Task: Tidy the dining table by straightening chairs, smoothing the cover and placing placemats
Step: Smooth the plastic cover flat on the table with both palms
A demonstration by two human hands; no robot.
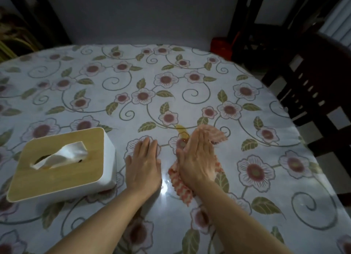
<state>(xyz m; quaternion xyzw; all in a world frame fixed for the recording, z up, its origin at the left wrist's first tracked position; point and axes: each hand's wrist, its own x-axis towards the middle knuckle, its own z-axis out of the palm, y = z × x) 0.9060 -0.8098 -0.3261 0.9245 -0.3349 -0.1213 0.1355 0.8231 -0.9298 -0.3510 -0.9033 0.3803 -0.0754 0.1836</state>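
- Right hand (196, 159) lies flat, fingers extended, pressing a pink-patterned cloth (179, 185) onto the cover (190, 86); it pins the cloth under the palm rather than clenching it.
- Left hand (143, 162) is released, palm down on the cover just beside the right hand, grasping nothing.
- Cover location: spread over the whole table, floral print, glossy; a glare patch sits between the two wrists.
- Step in hand, judged: wiping or smoothing the cover near the front edge.
- A yellowish mark (179, 129) shows just beyond the right fingertips; whether it is a spill or print cannot be told.
- Procedure advice: keep the left hand bracing the cover so it does not drag or ripple under the cloth.
- Procedure advice: stroke outward toward the table edge with even palm pressure; keep the cloth bunched under the palm so loose ends do not trail.
- Tissue box (60, 164), white with a wooden lid and a tissue protruding, stands just left of the left hand; it blocks a leftward sweep and would need lifting to smooth beneath it.
- Chair (315, 86), dark wood, stands at the right edge, angled to the table; it appears not yet straightened.
- No placemats are visible; that step looks not yet done.
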